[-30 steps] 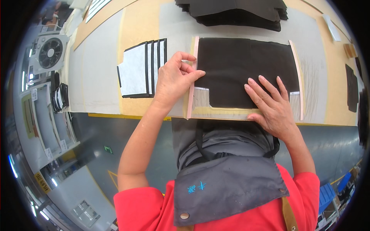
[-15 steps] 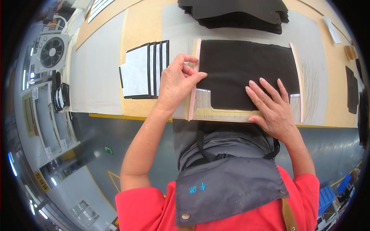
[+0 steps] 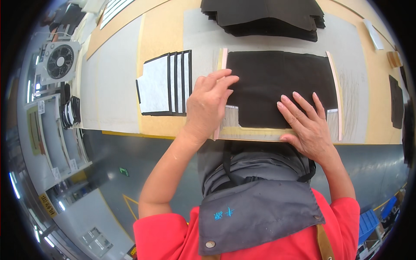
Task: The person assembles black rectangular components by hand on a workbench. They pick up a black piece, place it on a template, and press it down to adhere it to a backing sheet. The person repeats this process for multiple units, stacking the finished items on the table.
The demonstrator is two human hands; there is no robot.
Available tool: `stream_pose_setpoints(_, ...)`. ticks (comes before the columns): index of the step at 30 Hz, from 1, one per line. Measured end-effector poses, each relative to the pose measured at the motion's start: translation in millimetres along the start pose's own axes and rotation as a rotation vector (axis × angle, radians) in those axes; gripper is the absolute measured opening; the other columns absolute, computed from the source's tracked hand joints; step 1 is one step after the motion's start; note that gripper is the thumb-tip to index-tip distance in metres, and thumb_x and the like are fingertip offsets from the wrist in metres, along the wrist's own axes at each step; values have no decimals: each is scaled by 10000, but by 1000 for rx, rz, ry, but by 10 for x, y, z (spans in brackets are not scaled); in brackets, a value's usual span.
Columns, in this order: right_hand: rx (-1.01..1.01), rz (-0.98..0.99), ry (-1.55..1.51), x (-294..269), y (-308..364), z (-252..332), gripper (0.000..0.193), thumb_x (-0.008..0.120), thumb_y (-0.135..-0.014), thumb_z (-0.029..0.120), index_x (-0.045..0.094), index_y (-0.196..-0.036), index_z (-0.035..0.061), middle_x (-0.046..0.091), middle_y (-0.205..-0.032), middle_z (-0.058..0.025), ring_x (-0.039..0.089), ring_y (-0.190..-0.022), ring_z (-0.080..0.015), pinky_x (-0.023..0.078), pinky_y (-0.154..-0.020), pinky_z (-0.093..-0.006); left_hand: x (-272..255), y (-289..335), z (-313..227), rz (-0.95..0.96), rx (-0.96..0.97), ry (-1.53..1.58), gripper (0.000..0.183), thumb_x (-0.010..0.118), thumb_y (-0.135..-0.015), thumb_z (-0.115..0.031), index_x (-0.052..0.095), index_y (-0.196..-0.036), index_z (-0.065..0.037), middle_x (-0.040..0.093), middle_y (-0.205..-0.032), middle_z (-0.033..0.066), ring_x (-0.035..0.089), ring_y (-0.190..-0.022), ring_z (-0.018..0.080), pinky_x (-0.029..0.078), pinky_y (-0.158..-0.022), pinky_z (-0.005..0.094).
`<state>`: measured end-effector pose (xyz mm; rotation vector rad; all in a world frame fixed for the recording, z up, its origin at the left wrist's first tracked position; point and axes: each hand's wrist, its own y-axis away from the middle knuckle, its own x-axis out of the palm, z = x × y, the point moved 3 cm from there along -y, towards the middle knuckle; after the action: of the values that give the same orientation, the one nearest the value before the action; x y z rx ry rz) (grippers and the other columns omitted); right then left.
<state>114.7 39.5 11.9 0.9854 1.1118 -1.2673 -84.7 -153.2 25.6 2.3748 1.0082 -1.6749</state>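
A black sheet (image 3: 277,82) with a cut-out lower left corner lies flat on the worktable, between two narrow pale pink strips, a left one (image 3: 224,60) and a right one (image 3: 336,93). My right hand (image 3: 305,125) rests flat on its lower right part, fingers spread. At the sheet's left edge is my left hand (image 3: 208,102), its fingers bent over the edge and the left strip. Thumb and fingertips are a little apart, with nothing visible between them. To the left lie several white panels with black borders (image 3: 156,84), overlapping in a row.
A thick stack of black sheets (image 3: 264,17) stands at the far side of the table (image 3: 112,82). On the right are a small wooden block (image 3: 394,59), a white slip (image 3: 373,34) and dark pieces (image 3: 396,102). A fan (image 3: 60,62) stands off to the left.
My left hand has shifted right and turned, its fingertips now farther over the black sheet's edge. My right hand stays flat on the sheet. The whole view has shifted slightly.
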Motion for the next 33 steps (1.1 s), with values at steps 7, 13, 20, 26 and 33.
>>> stream_pose_setpoints(7, 2, 3, 1, -1, -2, 4, 789, 464, -983, 664, 519, -1561, 130, 499, -1617, -16, 378, -1537, -285, 172, -1298, -560, 45, 56, -64, 55, 25, -149, 371, 716, -853, 30, 756, -1191, -118, 738, -1201, 5, 627, -902, 249, 570, -808, 340)
stream_pose_setpoints(13, 19, 6, -33, -28, 9, 1, 784, 568, -936, 613, 512, -1566, 151, 481, -1629, 5, 373, -1540, -257, 166, -1303, -554, 38, 51, -97, 44, 68, -218, 365, 713, -836, 31, 751, -1181, -84, 744, -1205, 11, 627, -902, 253, 565, -813, 344)
stream_pose_setpoints(20, 30, -29, -76, 20, 27, -8, 813, 694, -873, 560, 515, -1566, 174, 477, -1629, 30, 364, -1543, -215, 156, -1305, -546, 108, -71, -276, 38, 89, -198, 315, 709, -881, 14, 727, -1189, -52, 706, -1220, 78, 634, -1093, 312, 519, -956, 418)
stream_pose_setpoints(26, 24, -50, -102, 18, 24, -8, 799, 698, -886, 535, 506, -1573, 173, 481, -1624, 31, 387, -1523, -220, 165, -1297, -555, 384, -253, -521, 12, 210, 67, 323, 723, -893, 13, 707, -1207, -58, 674, -1200, 109, 635, -1187, 336, 505, -1017, 437)
stream_pose_setpoints(33, 35, -127, -256, -5, 30, -74, 547, 582, -984, 48, 537, -1527, 78, 531, -1583, -95, 474, -1481, -274, 227, -1278, -547, 424, -27, -577, 98, 171, 175, 314, 791, -866, -46, 710, -1169, -71, 651, -1197, 115, 620, -1193, 340, 513, -999, 443)
